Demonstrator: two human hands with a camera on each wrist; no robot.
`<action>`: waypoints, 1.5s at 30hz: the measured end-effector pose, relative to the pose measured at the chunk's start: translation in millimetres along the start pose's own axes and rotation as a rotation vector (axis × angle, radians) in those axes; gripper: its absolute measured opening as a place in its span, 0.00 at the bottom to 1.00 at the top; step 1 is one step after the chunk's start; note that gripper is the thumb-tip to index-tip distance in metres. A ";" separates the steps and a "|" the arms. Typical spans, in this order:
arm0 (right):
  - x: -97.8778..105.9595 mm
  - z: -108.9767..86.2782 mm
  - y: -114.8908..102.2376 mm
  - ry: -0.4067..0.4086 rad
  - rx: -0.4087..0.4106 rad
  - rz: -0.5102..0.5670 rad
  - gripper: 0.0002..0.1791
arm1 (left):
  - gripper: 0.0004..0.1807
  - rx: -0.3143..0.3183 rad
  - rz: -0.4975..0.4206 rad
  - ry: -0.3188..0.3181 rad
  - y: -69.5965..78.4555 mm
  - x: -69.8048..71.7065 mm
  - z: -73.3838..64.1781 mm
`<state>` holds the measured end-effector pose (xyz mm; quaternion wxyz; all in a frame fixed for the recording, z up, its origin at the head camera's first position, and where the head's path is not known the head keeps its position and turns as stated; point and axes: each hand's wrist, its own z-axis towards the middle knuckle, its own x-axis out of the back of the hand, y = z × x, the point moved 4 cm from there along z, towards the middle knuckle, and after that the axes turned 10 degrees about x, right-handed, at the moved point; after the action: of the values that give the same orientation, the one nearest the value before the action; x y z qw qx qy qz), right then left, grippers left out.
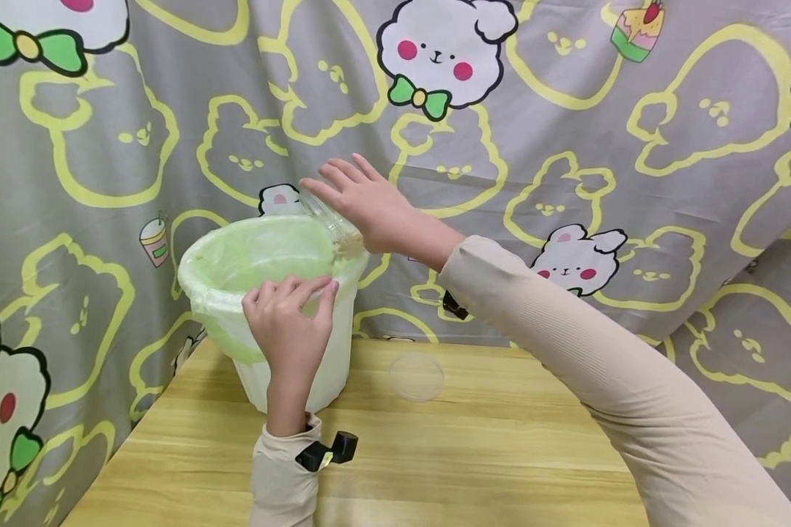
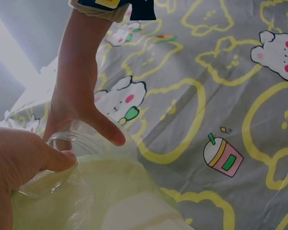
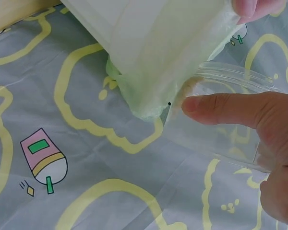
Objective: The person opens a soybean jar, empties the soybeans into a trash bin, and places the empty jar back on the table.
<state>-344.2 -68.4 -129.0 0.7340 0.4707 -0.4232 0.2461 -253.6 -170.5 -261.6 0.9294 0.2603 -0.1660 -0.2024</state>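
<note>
A white trash bin (image 1: 296,380) with a pale green liner (image 1: 244,256) over its rim stands on the table. Tipped on its side above the bin's right rim is a clear plastic jar (image 3: 221,124), its mouth toward the opening. My right hand (image 1: 376,208) grips the jar, thumb on one side and fingers on the other. Beige bits (image 1: 347,244) show near the jar's mouth. At the bin's near rim, my left hand (image 1: 286,322) holds the edge with bent fingers, thumb close to the index fingertip. The left wrist view shows that thumb (image 2: 60,160) beside the jar's mouth.
A clear round disc (image 1: 417,377) lies on the wooden table (image 1: 474,454), right of the bin. A grey curtain (image 1: 554,146) with cartoon animals hangs close behind the bin and along the left side.
</note>
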 end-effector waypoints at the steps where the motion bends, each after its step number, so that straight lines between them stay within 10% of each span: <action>1: 0.0 0.1 -0.5 -0.001 0.004 -0.007 0.57 | 0.10 -0.001 0.000 0.000 0.1 0.0 0.1; 45: 7.2 2.8 -13.2 0.149 0.119 -0.023 0.54 | 0.09 -0.005 -0.010 0.002 0.5 -0.5 -1.0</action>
<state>-331.5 -76.9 -128.7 0.7368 0.4988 -0.3467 0.2968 -253.5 -169.5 -262.2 0.9291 0.2592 -0.1633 -0.2072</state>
